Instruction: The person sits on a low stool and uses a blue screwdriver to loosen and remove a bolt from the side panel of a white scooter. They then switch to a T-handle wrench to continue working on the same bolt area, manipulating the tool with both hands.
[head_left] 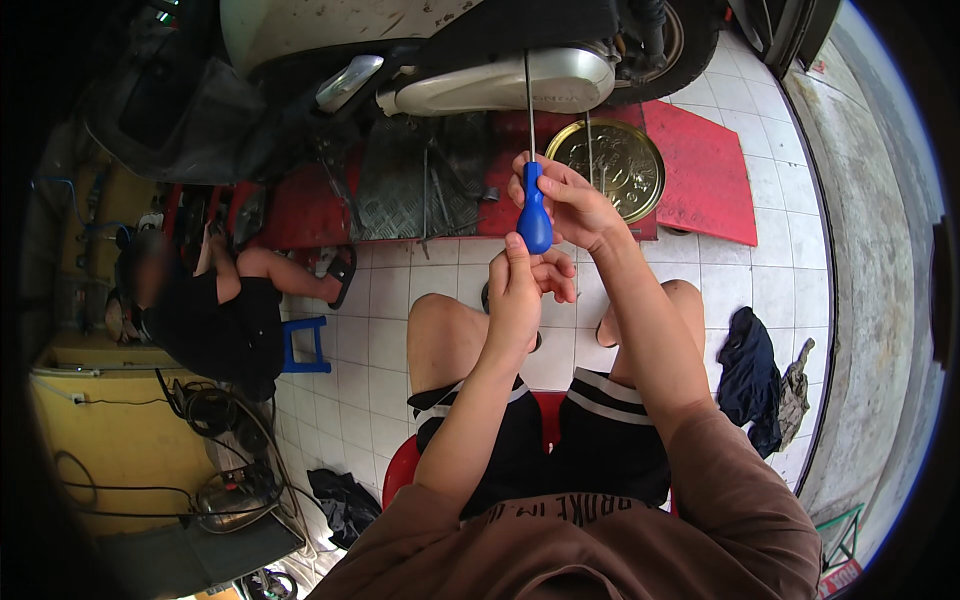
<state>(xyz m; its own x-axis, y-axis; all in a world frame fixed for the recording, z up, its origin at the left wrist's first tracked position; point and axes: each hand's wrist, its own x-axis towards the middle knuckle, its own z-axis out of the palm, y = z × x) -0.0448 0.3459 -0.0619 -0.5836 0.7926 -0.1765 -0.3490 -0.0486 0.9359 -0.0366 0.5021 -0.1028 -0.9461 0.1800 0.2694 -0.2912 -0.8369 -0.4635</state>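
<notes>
A screwdriver with a blue handle (537, 225) and a long thin metal shank points away from me. The far end of its shank meets the lower edge of the scooter's dark bodywork, in front of a silver engine-side cover (505, 82); the tip itself is hidden. My right hand (578, 205) grips the narrow neck of the handle between thumb and fingers. At the rounded butt end, my left hand (518, 285) presses its thumb against the handle, fingers curled beneath. Beyond my right hand, a round gold tray (660, 180) rests on the red lift platform (705, 180).
Several hand tools (427, 190) lie on a metal plate on the platform. Leftward, a co-worker (215, 320) sits on a blue stool (305, 345). Dark cloths (750, 380) lie on the tiles at right. Hoses and a compressor-like tank (235, 500) stand at lower left.
</notes>
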